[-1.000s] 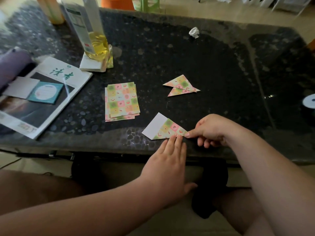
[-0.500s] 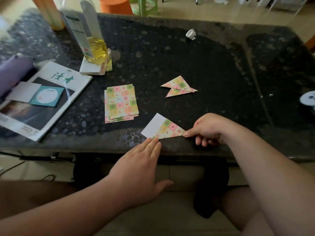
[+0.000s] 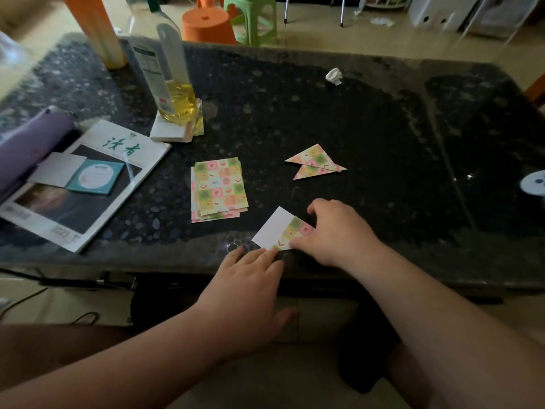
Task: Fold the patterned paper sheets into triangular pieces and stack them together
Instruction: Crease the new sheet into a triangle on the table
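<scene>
- Step in hand: I judge one diagonal fold made on the patterned sheet (image 3: 272, 231), which lies at the near edge of the tabletop (image 3: 383, 128) with its white flap exposed.
- My right hand (image 3: 334, 233) pinches the folded patterned corner, fingers curled.
- My left hand (image 3: 249, 280) is flat, with straight fingertips at the sheet's lower edge.
- Next move: fold the white flap over, crease it, then add the piece to the finished triangles (image 3: 314, 160).
- The unfolded stack (image 3: 219, 188) waits nearby.

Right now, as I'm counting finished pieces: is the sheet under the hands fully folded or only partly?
Partly folded: the patterned sheet shows a bare white rectangle beside one triangular flap under the right hand.
</scene>
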The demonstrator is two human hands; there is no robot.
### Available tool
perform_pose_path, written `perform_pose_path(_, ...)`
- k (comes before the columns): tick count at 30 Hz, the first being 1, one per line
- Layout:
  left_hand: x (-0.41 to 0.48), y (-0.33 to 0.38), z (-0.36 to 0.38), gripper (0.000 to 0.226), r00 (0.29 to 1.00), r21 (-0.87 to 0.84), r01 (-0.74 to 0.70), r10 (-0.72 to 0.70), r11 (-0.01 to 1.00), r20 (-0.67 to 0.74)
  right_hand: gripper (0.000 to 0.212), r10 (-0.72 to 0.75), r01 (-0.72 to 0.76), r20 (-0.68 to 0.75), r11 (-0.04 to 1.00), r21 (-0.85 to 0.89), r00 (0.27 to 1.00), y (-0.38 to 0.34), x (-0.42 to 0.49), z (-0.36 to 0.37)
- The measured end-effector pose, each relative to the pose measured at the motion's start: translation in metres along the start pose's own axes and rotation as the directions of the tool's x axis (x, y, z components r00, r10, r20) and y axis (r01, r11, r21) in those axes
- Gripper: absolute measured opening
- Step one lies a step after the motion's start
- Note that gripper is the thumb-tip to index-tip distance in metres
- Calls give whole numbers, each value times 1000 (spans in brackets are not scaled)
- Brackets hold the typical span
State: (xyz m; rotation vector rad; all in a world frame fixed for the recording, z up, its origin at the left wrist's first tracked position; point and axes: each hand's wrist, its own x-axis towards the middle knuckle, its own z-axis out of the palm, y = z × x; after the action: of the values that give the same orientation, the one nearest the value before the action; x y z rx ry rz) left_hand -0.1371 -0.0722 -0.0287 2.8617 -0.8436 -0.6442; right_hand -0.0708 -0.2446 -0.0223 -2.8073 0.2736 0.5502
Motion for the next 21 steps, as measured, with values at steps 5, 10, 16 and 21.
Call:
perform_pose_path(5, 5, -7, -7, 71, 1000, -43, 1, -1, 999, 17, 64, 102, -107, 106, 994, 37, 989, -10, 8, -3)
perform_pose_path(10, 13, -18, -16, 56, 1000, -104, 6, -6, 995, 1, 39, 115, -121, 184, 992, 22, 976, -13, 16, -3)
perform_pose_path(16, 27, -33, -41, 64, 952, -533, 159, -272, 831, -139, 8, -67, -34, 269, 934, 355, 961, 3, 15, -19)
perform_pose_path(21, 46, -47, -70, 47, 945, -826, 208, -327, 523, 31, 7, -285, -25, 389, 778, 627, 876, 17, 5, -42)
